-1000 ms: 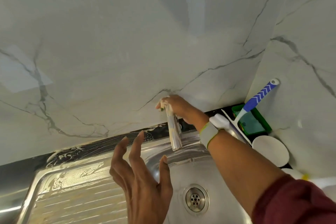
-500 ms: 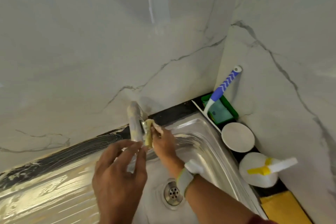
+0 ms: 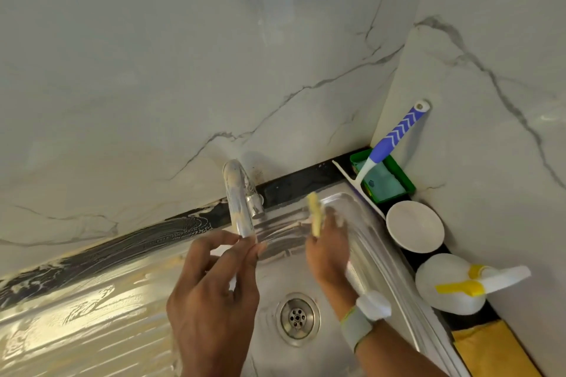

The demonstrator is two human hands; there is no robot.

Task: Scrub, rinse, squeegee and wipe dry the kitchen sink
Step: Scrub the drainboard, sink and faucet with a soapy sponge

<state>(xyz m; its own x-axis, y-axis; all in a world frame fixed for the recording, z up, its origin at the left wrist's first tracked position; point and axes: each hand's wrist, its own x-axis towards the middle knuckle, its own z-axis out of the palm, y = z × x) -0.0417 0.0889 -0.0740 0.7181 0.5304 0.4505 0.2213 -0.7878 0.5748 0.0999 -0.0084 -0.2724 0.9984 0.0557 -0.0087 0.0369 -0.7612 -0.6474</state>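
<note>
While the head camera looked down, the stainless-steel kitchen sink (image 3: 309,281) lay near and centre, its round metal drain (image 3: 296,318) in the basin floor and its ribbed steel drainboard (image 3: 76,324) running off to the left, streaked with suds. At the far edge of the basin stood the curved chrome tap (image 3: 239,199), its spout smeared with lather.

The left hand (image 3: 211,300) reached up to the spout's mouth, fingertips (image 3: 257,246) curled and pinching its end. The right hand (image 3: 329,249), just right of the tap, gripped a soapy yellow sponge (image 3: 316,214) held on edge above the basin's far rim; a grey wristband (image 3: 356,326) with a white tag sat on that wrist.

Along the right wall, from far to near, were a blue-and-white-handled squeegee (image 3: 395,138) leaning in the corner over a green plastic tray (image 3: 387,180), a white round bowl (image 3: 415,226), a white spray bottle with yellow trigger (image 3: 453,285) and a yellow cloth (image 3: 493,352).

The task looked to be at the scrubbing stage, nothing yet rinsed. The likeliest slip was the wet left fingers sliding off the lathered spout, so the tap would swing as the sponge pressed on it. A wide stroke of the right forearm could also knock the bowl or bottle, both standing just beside the sink's right rim. Foam on the dark counter strip (image 3: 183,231) behind could easily be missed at rinsing.
</note>
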